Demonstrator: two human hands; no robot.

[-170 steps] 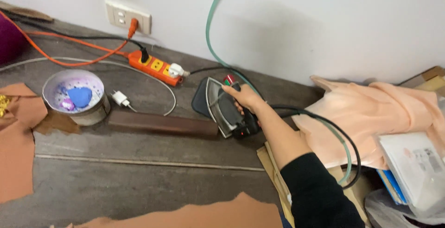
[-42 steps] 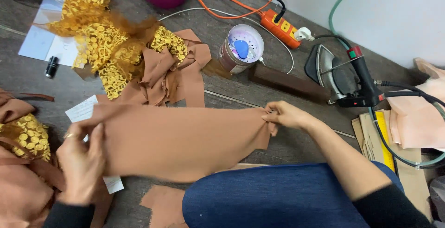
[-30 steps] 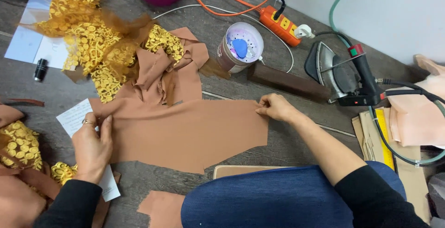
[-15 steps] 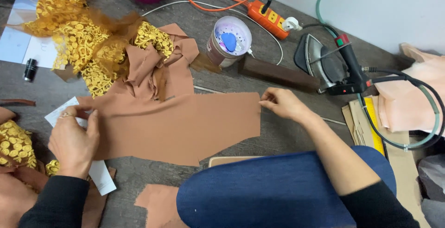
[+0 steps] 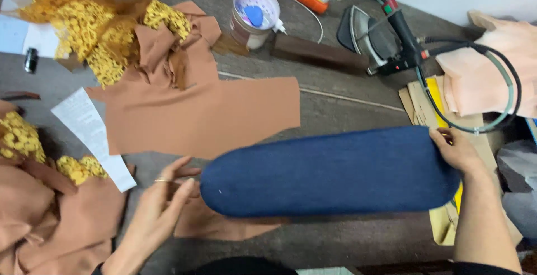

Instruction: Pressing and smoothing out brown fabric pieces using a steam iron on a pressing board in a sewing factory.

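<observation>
Currently, the right hand [image 5: 460, 151] grips one end of the navy padded board [image 5: 330, 171]. The left hand [image 5: 162, 205], fingers spread, rests at its opposite end. Brown fabric [image 5: 201, 115] lies just beyond the board.

Both hands leave the brown fabric for the blue padded board.
The right hand [image 5: 460, 151] now grips the board [image 5: 335, 171] at its far end, the left hand [image 5: 159, 208] seemingly just touches its rounded end, and the brown fabric piece [image 5: 207, 115] lies released, flat.

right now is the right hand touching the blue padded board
Touching: the head view shows the right hand gripping the end of the blue padded board.
</observation>
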